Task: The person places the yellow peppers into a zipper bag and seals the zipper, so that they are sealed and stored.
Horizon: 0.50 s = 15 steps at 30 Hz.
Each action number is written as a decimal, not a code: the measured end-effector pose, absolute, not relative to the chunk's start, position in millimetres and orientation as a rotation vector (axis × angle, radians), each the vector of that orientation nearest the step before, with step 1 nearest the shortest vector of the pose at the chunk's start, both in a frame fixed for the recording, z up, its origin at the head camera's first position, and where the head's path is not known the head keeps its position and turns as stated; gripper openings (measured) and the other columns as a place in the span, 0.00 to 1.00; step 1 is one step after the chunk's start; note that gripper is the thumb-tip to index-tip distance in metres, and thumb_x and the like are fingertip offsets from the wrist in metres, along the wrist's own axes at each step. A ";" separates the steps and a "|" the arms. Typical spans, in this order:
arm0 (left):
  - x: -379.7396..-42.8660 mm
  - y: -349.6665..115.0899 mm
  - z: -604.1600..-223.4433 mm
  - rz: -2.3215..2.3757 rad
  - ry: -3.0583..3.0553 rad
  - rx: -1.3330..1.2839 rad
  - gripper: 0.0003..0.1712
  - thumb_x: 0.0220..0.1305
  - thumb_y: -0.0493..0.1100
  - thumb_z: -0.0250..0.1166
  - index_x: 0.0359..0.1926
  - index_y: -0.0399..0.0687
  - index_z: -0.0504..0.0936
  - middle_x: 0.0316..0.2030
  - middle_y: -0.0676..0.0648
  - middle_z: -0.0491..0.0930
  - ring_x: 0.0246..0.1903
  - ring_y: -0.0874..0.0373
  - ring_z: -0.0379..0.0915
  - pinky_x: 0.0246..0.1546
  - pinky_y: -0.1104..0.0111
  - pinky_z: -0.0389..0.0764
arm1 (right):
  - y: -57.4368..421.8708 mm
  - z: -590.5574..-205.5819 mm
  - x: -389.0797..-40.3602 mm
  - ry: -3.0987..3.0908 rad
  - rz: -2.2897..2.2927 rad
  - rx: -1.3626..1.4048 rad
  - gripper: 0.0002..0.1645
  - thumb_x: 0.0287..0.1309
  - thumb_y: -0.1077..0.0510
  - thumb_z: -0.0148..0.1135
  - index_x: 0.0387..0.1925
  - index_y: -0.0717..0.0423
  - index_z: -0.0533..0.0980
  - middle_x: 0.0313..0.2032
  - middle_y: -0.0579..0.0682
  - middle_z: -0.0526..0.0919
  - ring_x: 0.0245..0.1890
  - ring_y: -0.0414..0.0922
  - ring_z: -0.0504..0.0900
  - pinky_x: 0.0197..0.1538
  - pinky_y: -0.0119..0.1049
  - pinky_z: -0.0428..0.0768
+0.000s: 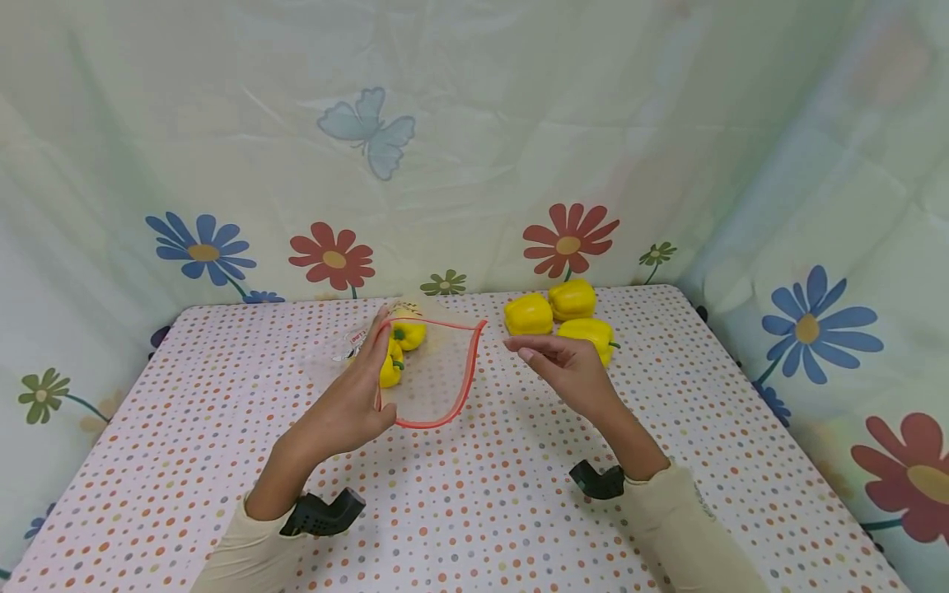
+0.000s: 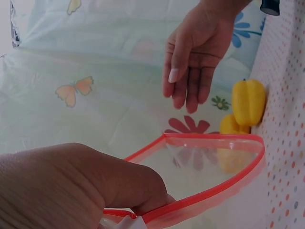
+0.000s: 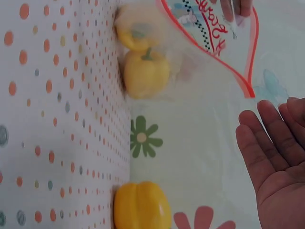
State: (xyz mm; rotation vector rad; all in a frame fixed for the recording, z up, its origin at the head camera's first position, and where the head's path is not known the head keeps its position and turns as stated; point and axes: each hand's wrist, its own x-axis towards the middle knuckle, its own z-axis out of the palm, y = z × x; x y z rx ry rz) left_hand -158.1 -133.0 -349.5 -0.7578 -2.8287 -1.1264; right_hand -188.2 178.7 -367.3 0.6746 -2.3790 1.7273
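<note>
My left hand [image 1: 348, 416] grips one side of a clear zip bag [image 1: 469, 375] with a red rim, thumb at the near edge and fingers up along the far side. Its mouth gapes to the right. Two yellow bell peppers [image 1: 410, 334] with green stems lie inside, blurred through the plastic in the right wrist view. To the right of the mouth, my right hand [image 1: 571, 375] hovers apart from the bag, its fingers [image 2: 192, 90] extended and holding nothing. Beside and beyond it, a yellow bell pepper [image 1: 588, 331] sits on the table, partly hidden by the hand.
Two more yellow bell peppers, one in front [image 1: 529, 315] and one behind [image 1: 572, 300], stand near the back of the dotted table [image 1: 460, 511]. A flowered curtain [image 1: 474, 165] hangs behind the table and at both sides.
</note>
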 end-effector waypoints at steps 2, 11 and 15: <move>-158.0 -133.5 -349.4 -1.119 -2.831 -0.758 0.64 0.47 0.25 0.68 0.76 0.42 0.36 0.75 0.58 0.22 0.74 0.54 0.32 0.56 0.58 0.74 | 183.8 -367.3 -189.4 -2.399 1.705 0.631 0.15 0.66 0.61 0.59 0.51 0.62 0.81 0.48 0.52 0.85 0.50 0.46 0.82 0.48 0.31 0.80; -158.6 -133.1 -350.0 -1.131 -2.824 -0.762 0.64 0.47 0.25 0.69 0.76 0.41 0.36 0.75 0.57 0.22 0.74 0.54 0.31 0.58 0.58 0.70 | 203.2 -367.3 -194.5 -2.449 1.709 0.531 0.18 0.66 0.59 0.59 0.54 0.63 0.79 0.49 0.55 0.84 0.50 0.42 0.81 0.50 0.29 0.78; -158.9 -132.9 -350.5 -1.131 -2.824 -0.769 0.64 0.47 0.25 0.69 0.76 0.41 0.36 0.75 0.58 0.22 0.74 0.55 0.31 0.59 0.57 0.69 | 208.9 -365.6 -196.8 -2.459 1.664 0.522 0.19 0.66 0.58 0.60 0.54 0.63 0.79 0.49 0.55 0.83 0.50 0.41 0.81 0.49 0.28 0.78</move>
